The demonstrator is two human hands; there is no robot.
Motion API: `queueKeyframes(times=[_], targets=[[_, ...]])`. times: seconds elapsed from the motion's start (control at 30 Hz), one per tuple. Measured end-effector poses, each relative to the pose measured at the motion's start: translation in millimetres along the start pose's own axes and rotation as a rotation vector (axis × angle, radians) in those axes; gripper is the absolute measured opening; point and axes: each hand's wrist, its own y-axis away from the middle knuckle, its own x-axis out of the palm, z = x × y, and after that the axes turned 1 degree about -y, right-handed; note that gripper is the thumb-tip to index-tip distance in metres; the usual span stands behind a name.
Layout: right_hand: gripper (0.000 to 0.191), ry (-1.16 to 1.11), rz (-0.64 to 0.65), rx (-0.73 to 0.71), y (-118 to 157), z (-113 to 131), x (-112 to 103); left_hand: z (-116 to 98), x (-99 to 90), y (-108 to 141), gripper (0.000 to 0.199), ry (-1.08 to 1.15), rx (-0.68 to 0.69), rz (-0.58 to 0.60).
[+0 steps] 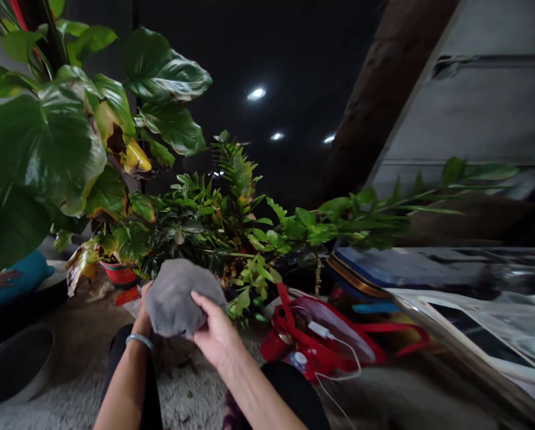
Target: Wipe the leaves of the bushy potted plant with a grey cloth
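Note:
A soft grey cloth [182, 298], bunched into a rounded shape, is held up in front of my knees. My right hand [216, 328] grips its right edge, thumb on top and the other fingers underneath. On the left side, my left hand [145, 307] supports the cloth from behind; most of its fingers are hidden by the fabric. A pale bracelet [139, 340] circles my left wrist. Just beyond the cloth grow leafy green plants [195, 233].
Large leaves [47, 137], some browned, overhang the left, above a red pot [118, 273]. A grey bowl-like container [16, 364] stands lower left. At right are a red bag [294, 334] with a white cable [354, 361] and a surface bearing a framed dark panel [477, 331].

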Motion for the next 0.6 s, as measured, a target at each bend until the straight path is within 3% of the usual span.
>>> queueKeyframes(times=[0.1,0.17,0.27,0.4,0.5,0.6], targets=[[0.025,-0.031,-0.003,-0.238,-15.8,35.5,15.2,0.9,2.6,2.9,0.007,0.042,-0.002,0.041],[0.024,-0.016,-0.08,-0.282,-29.8,47.7,7.1,3.3,3.5,1.3,0.015,0.094,-0.007,0.0],[0.018,0.034,-0.179,-0.203,-42.1,35.3,-27.9,8.4,-0.7,-6.0,0.028,0.175,-0.014,-0.19],[0.012,0.038,-0.286,-0.051,-32.0,-1.2,-65.9,12.6,-11.4,-13.3,0.034,0.222,0.017,-0.394],[0.011,-0.007,-0.254,-0.031,-13.5,-0.5,-58.1,11.2,-13.7,-10.7,0.028,0.204,0.104,-0.367],[0.019,-0.078,-0.099,-0.128,1.3,25.0,-25.8,6.7,-9.7,-4.1,0.022,0.179,0.126,-0.19]])
